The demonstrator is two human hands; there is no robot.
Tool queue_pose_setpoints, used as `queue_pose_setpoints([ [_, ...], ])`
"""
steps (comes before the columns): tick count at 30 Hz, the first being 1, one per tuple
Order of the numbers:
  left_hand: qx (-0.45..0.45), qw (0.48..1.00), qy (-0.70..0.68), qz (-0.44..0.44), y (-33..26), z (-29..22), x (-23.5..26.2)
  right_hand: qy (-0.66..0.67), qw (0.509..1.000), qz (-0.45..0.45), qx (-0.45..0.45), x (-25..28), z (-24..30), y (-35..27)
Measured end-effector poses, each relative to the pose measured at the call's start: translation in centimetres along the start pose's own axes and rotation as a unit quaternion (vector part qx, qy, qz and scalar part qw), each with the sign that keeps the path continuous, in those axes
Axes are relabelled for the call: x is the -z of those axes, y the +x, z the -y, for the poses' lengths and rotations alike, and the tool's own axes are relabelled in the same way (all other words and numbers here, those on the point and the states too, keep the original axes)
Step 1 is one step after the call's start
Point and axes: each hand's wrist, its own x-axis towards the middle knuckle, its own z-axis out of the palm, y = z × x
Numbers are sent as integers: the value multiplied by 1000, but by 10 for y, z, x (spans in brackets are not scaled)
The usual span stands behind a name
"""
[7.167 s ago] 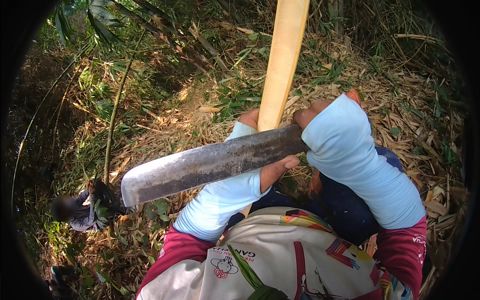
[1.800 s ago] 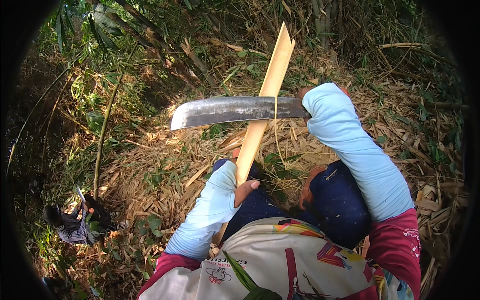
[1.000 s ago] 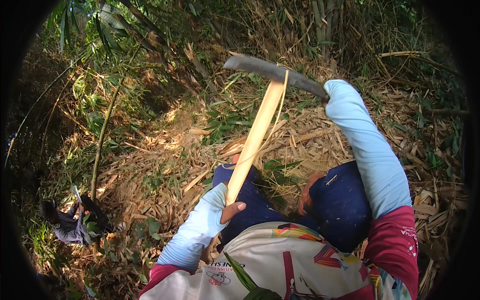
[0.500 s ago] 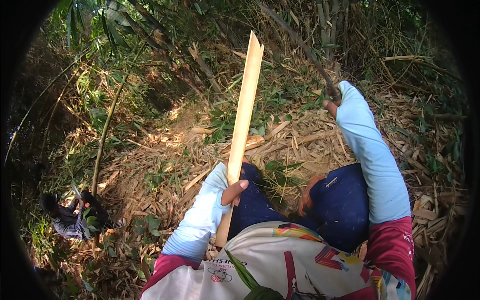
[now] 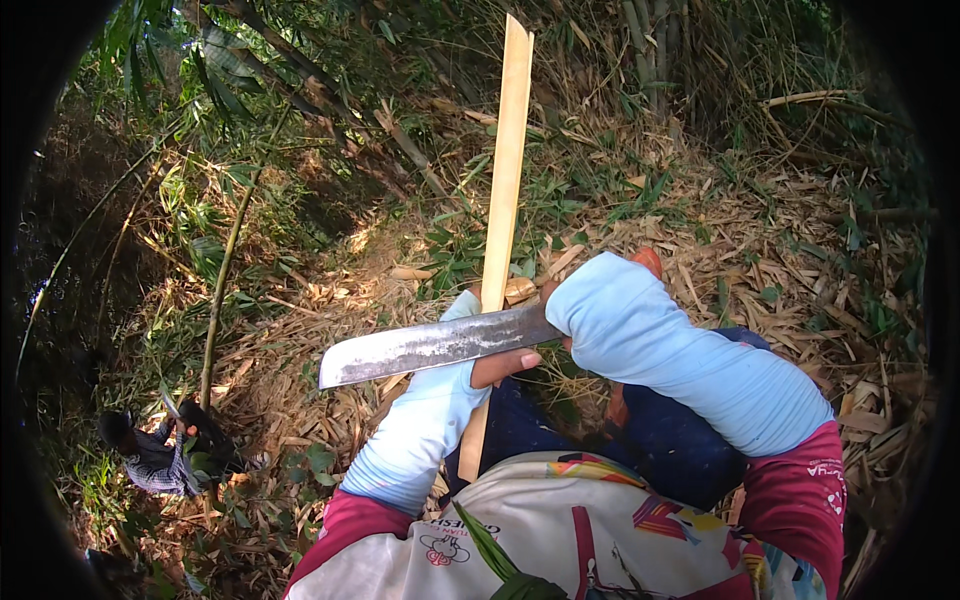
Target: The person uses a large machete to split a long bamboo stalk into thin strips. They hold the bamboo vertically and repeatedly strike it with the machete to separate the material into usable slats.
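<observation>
A long, pale split bamboo strip (image 5: 507, 170) stands nearly upright in front of me, its far end cut to a slanted point. My left hand (image 5: 502, 368) is closed around its lower part, thumb lying across the front; the other fingers are mostly hidden. My right hand (image 5: 588, 302), largely covered by a light blue sleeve, grips a machete. The broad, dark-stained machete blade (image 5: 430, 345) points left and crosses over the strip just above my left thumb. Whether its edge touches the strip I cannot tell.
Dry bamboo leaves and chips (image 5: 330, 320) litter the ground. Bamboo stems (image 5: 650, 60) rise at the back, and a slim pole (image 5: 228, 270) leans at left. At lower left another person (image 5: 165, 455) sits holding a blade. My knees (image 5: 680, 420) are bent close below.
My right hand has come down and inward from the upper right, bringing the machete across the strip. The strip and my left hand have shifted slightly in view.
</observation>
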Motion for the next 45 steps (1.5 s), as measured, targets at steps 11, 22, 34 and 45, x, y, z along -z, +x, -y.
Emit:
queue_pose_setpoints([
  [11,-34,990,123,55,-2,16,6,-79,988,-132,20,-1,1,-7],
  [22,-54,995,74,38,-10,19,2,-102,991,-74,-41,10,2,-6],
  [34,33,994,86,64,-36,16,12,-25,970,-15,-240,49,-30,6],
  [45,121,984,105,82,-70,10,25,33,956,-215,-197,40,-74,-1],
])
